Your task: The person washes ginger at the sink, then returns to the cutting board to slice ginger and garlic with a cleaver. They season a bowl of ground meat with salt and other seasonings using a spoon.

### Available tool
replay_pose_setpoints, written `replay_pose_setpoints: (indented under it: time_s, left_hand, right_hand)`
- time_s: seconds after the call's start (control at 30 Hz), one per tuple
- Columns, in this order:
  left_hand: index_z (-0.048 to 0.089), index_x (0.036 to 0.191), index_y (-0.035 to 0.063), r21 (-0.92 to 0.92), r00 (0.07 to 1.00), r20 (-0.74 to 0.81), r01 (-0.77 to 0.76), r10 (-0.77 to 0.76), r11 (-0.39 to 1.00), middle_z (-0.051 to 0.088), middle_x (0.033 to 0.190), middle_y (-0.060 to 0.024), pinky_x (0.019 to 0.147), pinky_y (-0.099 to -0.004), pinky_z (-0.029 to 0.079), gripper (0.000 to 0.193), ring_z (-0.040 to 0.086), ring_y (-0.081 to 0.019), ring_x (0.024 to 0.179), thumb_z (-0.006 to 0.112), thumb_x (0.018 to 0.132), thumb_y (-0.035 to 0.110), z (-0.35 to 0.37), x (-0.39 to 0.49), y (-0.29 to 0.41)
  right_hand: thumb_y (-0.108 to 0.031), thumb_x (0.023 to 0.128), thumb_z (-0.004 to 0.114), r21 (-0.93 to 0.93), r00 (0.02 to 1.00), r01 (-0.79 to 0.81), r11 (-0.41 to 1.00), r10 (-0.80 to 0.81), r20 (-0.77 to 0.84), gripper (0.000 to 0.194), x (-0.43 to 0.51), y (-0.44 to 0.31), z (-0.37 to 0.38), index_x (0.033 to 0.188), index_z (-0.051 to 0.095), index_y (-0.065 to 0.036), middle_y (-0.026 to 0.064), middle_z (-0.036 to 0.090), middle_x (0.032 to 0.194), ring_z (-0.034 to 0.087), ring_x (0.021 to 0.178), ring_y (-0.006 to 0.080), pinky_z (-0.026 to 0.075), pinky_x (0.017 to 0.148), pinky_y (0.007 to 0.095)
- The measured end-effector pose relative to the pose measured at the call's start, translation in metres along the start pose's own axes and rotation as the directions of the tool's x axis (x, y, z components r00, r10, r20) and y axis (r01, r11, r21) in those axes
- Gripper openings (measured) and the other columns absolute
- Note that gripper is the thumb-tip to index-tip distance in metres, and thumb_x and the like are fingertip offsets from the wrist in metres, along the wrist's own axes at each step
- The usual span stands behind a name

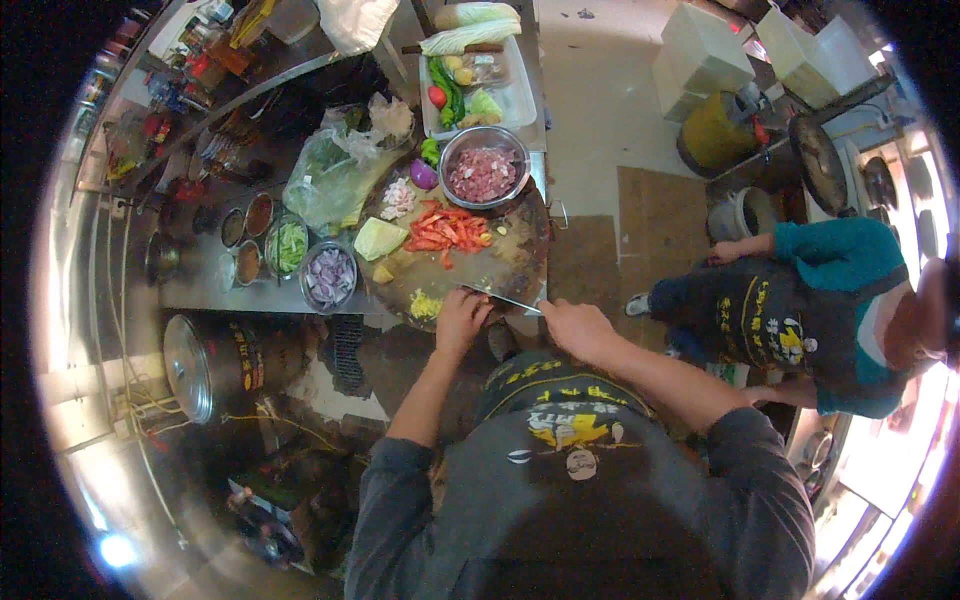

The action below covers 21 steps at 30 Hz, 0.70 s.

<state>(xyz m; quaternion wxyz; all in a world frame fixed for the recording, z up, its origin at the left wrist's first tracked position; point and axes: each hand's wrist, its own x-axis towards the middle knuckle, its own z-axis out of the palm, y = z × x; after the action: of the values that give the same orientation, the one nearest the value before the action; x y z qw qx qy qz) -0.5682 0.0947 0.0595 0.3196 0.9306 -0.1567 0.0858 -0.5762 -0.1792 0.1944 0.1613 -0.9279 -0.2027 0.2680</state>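
Observation:
My right hand (pixel 577 328) grips the handle of a kitchen knife (pixel 504 297), its blade pointing left over the round chopping board (pixel 517 262). My left hand (pixel 461 319) is at the board's near edge, fingers bent beside the blade; whether they pinch anything is hidden. Left of those fingers lies a small heap of finely cut yellow pieces (pixel 426 305), perhaps ginger. Farther back on the board are red strips (pixel 448 231), perhaps tomato or pepper, a cabbage wedge (pixel 380 239), chopped pale pieces (pixel 398 198) and a purple onion (pixel 424 174).
Beyond the board stand a steel bowl of diced meat (pixel 484 166) and a plastic tray (pixel 525 105) of vegetables. To the left are a bowl of cut onion (pixel 328 276), a bowl of green slices (pixel 287 246) and a plastic bag (pixel 330 180). Another person (pixel 780 315) stands at right.

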Motion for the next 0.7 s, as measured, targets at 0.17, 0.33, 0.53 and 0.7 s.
replay_pose_setpoints:
  time_s: [0.17,0.33,0.53,0.7]
  left_hand:
    - [0.074,0.095,0.0136,0.033,1.0,0.004,-0.006,0.006,0.999,0.065,0.088,-0.0076,0.075,-0.0423,0.054,0.022,0.065,-0.0318,0.087,0.086,0.08,0.023,0.002,0.0,-0.002]
    - [0.075,0.095,0.0126,0.042,1.0,0.006,-0.005,0.005,0.999,0.066,0.088,-0.008,0.074,-0.0408,0.054,0.021,0.065,-0.0318,0.089,0.086,0.08,0.022,-0.004,0.004,0.003]
    - [0.075,0.095,0.0109,0.044,1.0,0.013,-0.011,0.01,0.999,0.069,0.092,-0.0099,0.075,-0.0439,0.054,0.022,0.066,-0.0334,0.086,0.085,0.082,0.025,-0.008,0.007,0.0]
    - [0.078,0.099,0.0153,0.212,0.982,0.172,0.041,-0.078,0.976,0.072,0.093,-0.0104,0.072,-0.0461,0.053,0.024,0.066,-0.0334,0.082,0.076,0.09,0.037,-0.003,-0.005,-0.021]
  right_hand:
    - [-0.017,0.101,0.043,0.024,1.0,-0.002,1.0,0.001,0.019,0.024,-0.001,0.001,-0.003,0.121,0.053,-0.008,0.0253,0.068,0.101,0.072,0.087,0.0458,0.057,0.072,0.0585]
    - [-0.018,0.102,0.043,0.032,1.0,-0.027,0.999,0.027,-0.006,0.025,-0.004,-0.002,-0.003,0.122,0.054,-0.009,0.0249,0.068,0.101,0.072,0.086,0.0464,0.058,0.071,0.059]
    - [-0.023,0.1,0.049,0.072,1.0,-0.011,0.997,0.012,-0.012,0.026,-0.006,-0.011,-0.013,0.121,0.055,-0.009,0.0228,0.069,0.099,0.071,0.082,0.0451,0.057,0.07,0.057]
    - [-0.035,0.104,0.042,0.149,0.973,-0.171,0.974,0.143,0.182,0.036,-0.008,-0.026,-0.035,0.125,0.062,-0.014,0.0217,0.073,0.106,0.072,0.092,0.0451,0.058,0.079,0.0588]
